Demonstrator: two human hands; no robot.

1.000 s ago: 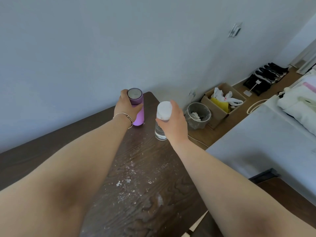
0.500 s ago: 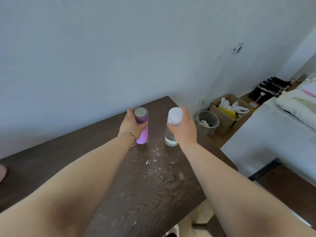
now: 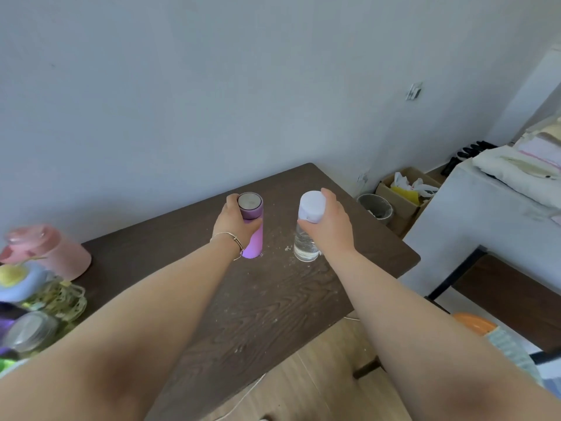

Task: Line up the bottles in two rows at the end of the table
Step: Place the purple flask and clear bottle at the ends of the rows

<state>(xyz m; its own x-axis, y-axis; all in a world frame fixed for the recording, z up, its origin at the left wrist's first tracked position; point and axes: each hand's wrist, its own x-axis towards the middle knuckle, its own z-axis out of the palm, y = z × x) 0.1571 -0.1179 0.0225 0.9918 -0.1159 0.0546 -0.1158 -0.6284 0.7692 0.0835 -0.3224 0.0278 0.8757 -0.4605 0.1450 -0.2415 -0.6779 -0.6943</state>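
Left hand [image 3: 235, 221] is clamped on the purple bottle [image 3: 252, 228], right hand [image 3: 329, 221] on the clear bottle [image 3: 306, 230], both standing at 12 o'clock on the worktop [image 3: 273, 299]. More bottles [image 3: 39, 287] wait at 9 o'clock, so the rows look only begun.

No readable text, label, brand, number or sign can be made out. The purple bottle [image 3: 253, 235] and the clear bottle [image 3: 306, 241] show plain surfaces, the blurred bottles at the left edge [image 3: 36, 287] are too smeared to be read, and nothing is written on the wall [image 3: 212, 86].
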